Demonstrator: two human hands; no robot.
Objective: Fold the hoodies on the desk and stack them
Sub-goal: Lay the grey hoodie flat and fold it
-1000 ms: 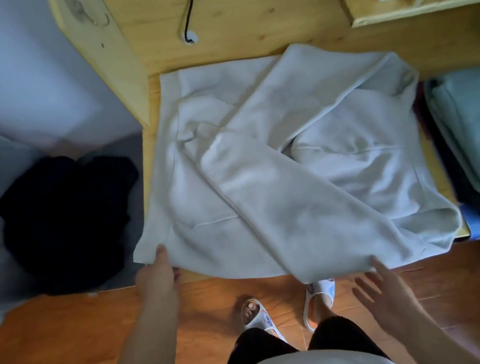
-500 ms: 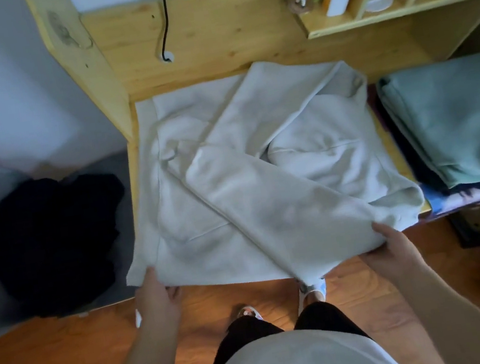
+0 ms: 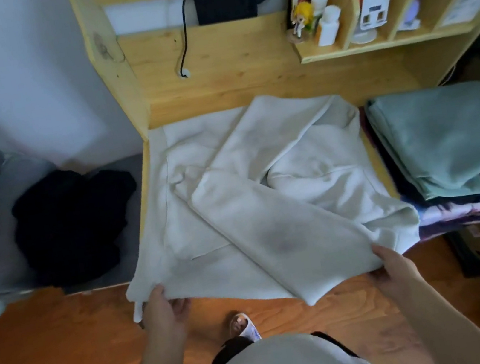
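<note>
Hoodie [image 3: 256, 210], cream and soft, lies spread on the wooden desk [image 3: 249, 89], sleeves crossed over its front, its near hem overhanging the desk's near edge. My left hand [image 3: 163, 312] and right hand [image 3: 395, 265] each pinch that hem in their fingers. Folded teal cloth [image 3: 446, 139] crowds the right.

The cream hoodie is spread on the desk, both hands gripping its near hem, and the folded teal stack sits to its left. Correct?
Not quite. The head view shows the teal stack to the right of the cream hoodie; the rest holds.
</note>
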